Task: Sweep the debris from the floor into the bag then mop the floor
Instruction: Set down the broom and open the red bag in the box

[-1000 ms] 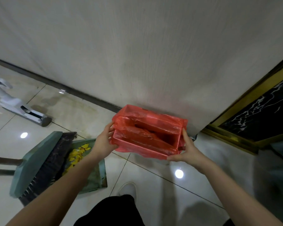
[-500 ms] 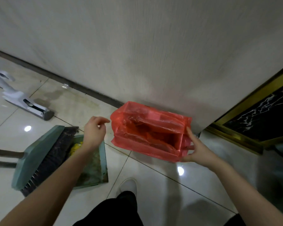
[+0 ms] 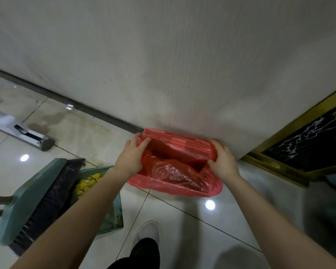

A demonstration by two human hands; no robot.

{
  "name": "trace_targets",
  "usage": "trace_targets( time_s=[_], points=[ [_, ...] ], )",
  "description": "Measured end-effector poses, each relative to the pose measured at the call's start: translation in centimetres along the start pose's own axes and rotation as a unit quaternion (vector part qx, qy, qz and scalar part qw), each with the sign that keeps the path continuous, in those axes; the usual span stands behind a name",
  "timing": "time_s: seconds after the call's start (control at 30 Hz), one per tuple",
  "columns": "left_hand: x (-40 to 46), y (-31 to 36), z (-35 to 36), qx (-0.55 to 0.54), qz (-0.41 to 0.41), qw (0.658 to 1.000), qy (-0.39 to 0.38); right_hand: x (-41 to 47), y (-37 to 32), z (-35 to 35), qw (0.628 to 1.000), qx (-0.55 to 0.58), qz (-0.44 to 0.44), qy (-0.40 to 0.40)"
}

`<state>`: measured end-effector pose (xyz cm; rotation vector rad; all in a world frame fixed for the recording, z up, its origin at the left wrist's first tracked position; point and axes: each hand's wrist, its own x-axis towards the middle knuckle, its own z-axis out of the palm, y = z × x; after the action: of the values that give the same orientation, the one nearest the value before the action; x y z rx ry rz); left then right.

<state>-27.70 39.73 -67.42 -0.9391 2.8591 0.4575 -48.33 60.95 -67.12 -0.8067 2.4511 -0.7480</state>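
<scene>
One red plastic bag [image 3: 175, 167], thin, translucent and crinkled, is held with its mouth pulled wide just in front of the wall [image 3: 163, 65], above the tiled floor [image 3: 182, 230]. Its left rim is pinched by the left hand [image 3: 131, 158], fingers curled over the edge; its right rim is gripped by the right hand [image 3: 222, 162], so each grip is closed on the bag. Left of the bag, one green dustpan [image 3: 113, 210] is seen holding yellow debris [image 3: 86, 184], with one green broom [image 3: 33, 200] lying partly over it. Farther left of the bag, one white mop head [image 3: 21, 133] rests on the floor. No writing can be read.
</scene>
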Motion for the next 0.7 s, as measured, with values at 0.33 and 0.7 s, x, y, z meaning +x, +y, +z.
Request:
trace_targets(
  time_s=[0.33,0.7],
  points=[
    [-3.1,0.0,-2.3,0.065,-0.044,0.997,-0.018,0.2,-0.5,0.1,0.991,0.117,0.003,-0.072],
    [-3.9,2.7,-1.0,0.059,0.046,0.992,-0.102,-9.6,0.7,1.1,0.992,0.112,-0.050,-0.013]
  ],
)
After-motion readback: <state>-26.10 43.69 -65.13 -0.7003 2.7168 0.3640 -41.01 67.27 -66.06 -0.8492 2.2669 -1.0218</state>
